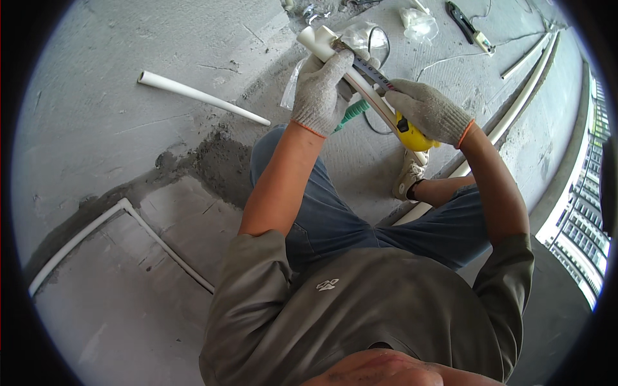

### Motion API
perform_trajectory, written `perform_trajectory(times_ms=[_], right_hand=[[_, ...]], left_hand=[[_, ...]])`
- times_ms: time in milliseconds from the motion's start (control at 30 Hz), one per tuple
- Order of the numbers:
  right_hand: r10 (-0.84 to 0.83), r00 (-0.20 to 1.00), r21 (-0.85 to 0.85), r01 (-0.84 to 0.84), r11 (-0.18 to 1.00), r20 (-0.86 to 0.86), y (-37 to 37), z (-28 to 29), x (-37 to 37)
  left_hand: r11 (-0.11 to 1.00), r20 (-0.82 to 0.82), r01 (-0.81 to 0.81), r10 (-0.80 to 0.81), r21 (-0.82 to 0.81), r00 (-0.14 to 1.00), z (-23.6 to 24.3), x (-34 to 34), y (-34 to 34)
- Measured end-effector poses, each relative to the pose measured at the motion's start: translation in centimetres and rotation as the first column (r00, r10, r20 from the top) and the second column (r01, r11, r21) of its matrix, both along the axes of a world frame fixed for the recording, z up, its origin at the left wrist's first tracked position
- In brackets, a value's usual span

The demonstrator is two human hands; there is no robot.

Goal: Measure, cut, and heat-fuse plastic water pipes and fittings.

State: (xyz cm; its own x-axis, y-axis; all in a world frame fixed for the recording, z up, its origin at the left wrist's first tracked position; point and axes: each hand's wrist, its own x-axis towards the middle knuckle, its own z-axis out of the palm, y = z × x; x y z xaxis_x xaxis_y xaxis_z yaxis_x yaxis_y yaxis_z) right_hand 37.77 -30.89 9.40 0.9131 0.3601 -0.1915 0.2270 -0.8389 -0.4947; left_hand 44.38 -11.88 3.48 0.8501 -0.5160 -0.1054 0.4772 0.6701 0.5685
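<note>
My left hand (pixel 320 94), in a pale knit glove with an orange cuff edge, is closed around a white plastic pipe (pixel 372 98) near its far end. A white branched pipe fitting (pixel 314 42) sits at that end. The extended blade (pixel 373 72) of a tape measure lies along the pipe, its tip by my left thumb. My right hand (pixel 426 108), gloved alike, grips the tape measure's yellow case (pixel 412 134) at the pipe's nearer part. Its fingertips are partly hidden. Behind the pipe, a green ribbed object (pixel 353 113) shows between my hands.
A loose white pipe (pixel 203 98) lies on the concrete floor (pixel 129 58) to the left. White pipes (pixel 164 246) run along a channel at lower left. Longer pipes (pixel 515 109) lie at right. Plastic bags (pixel 418 26), a black-handled tool (pixel 460 22) and thin cables are at the far side.
</note>
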Motion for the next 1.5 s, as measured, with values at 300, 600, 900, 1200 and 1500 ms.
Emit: perform_trajectory(times_ms=[300,600,900,1200,1500], right_hand=[[-0.006,0.585,0.234,0.332,0.914,-0.811,-1.8,-1.9,-2.1],[-0.013,0.41,0.278,0.64,0.716,-0.912,1.6,-3.4,-4.0],[-0.08,0.469,0.305,0.685,0.662,-0.88,2.2,-3.5,-2.8],[-0.111,0.531,0.37,0.71,0.599,-0.84,2.7,-3.9,-3.8],[-0.154,0.46,0.301,0.763,0.572,-0.874,3.3,-2.7,-3.5]], left_hand=[[0.98,-0.15,0.021,0.008,0.196,0.989,-1.4,-0.3,0.0],[0.982,-0.167,0.122,-0.098,0.144,0.981,-0.3,-0.5,0.8],[0.954,-0.074,0.138,-0.123,0.266,0.99,0.0,-4.5,-0.8],[0.944,0.015,0.134,-0.146,0.302,0.989,0.0,-4.2,-0.1],[0.926,0.058,0.142,-0.173,0.35,0.983,0.4,-4.7,0.3]])
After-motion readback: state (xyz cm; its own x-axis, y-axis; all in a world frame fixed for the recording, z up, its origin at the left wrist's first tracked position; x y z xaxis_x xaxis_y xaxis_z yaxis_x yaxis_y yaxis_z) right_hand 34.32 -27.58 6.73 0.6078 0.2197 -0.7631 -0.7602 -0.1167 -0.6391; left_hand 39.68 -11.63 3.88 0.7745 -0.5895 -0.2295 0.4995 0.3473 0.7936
